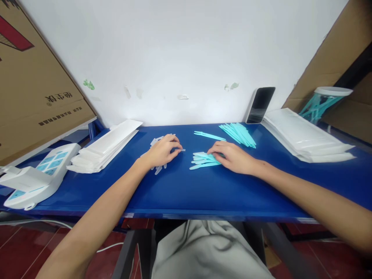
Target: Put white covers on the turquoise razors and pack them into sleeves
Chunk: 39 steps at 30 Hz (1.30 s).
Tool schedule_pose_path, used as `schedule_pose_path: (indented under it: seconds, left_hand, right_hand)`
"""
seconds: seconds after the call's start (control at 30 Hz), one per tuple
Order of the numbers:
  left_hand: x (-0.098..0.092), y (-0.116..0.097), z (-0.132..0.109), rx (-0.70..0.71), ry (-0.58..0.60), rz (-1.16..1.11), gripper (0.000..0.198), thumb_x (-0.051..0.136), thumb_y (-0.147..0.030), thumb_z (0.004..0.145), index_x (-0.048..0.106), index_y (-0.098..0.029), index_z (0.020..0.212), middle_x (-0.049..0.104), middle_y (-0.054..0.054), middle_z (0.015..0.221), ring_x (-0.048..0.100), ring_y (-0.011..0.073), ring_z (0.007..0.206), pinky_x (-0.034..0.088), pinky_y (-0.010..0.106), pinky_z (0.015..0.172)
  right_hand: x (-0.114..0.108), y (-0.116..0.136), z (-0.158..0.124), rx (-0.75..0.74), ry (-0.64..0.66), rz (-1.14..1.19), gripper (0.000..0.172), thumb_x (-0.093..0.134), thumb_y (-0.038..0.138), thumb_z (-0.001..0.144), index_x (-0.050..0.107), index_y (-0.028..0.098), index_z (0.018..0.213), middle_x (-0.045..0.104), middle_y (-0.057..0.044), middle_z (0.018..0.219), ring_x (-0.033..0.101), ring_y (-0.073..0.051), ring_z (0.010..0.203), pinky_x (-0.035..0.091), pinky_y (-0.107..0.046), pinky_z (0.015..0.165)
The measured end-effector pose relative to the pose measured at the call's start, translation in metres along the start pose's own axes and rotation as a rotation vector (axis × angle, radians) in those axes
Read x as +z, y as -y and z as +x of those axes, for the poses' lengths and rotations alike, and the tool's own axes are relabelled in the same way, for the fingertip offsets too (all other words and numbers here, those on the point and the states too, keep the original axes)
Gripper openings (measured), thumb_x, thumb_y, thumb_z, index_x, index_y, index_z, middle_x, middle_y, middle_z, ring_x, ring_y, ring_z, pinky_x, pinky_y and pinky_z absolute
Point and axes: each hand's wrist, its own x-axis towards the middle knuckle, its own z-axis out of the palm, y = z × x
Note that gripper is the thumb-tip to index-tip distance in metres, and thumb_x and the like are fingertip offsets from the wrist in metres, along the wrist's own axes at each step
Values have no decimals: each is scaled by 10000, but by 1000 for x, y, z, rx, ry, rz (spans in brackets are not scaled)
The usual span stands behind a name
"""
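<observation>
Between the thumb and index finger of my left hand point(162, 150) is a small clear plastic piece point(183, 150), its end poking out to the right. More small clear plastic pieces point(158, 169) lie loose beneath and around that hand, partly covered by it. My right hand point(232, 157) rests at the right end of a small pile of turquoise plastic sticks point(200, 159), fingers curled and closed around the stick ends. Behind this pile lies a turquoise stick point(209, 135) with a forked-looking left end. A bigger heap of turquoise sticks point(238, 135) is farther back.
White plastic packets point(106, 145) are stacked at left, beside a white device with blue panels point(48, 174). Another packet stack point(305, 133) lies at right. A phone point(260, 105) leans on the wall. A clear tub of turquoise sticks point(324, 102) stands far right. Cardboard point(35, 85) flanks the blue table point(180, 195).
</observation>
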Motion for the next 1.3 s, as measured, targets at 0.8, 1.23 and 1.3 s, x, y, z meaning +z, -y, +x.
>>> schedule_pose_path:
  seconds: [0.8, 1.23, 1.3]
  left_hand:
    - [3, 1, 1, -3, 29, -12, 360, 428, -388, 1026, 730, -197, 1057, 637, 104, 1123, 570, 254, 1107, 466, 411, 974]
    - [6, 4, 1, 22, 17, -14, 342, 444, -380, 1025, 730, -195, 1054, 650, 96, 1094, 588, 248, 1075, 469, 399, 955]
    - [6, 4, 2, 24, 13, -15, 344, 445, -382, 1025, 731, -193, 1054, 650, 97, 1090, 591, 251, 1069, 472, 401, 948]
  right_hand:
    - [2, 1, 1, 86, -8, 47, 123, 580, 313, 923, 653, 217, 947, 704, -81, 995, 653, -255, 926, 503, -394, 838]
    - [0, 6, 2, 53, -107, 65, 135, 552, 310, 952, 635, 217, 1004, 733, -91, 1080, 687, -252, 939, 528, -389, 833]
    - [1, 5, 1, 57, -115, 31, 162, 552, 331, 959, 643, 213, 1022, 741, -86, 1071, 691, -256, 937, 524, -395, 843]
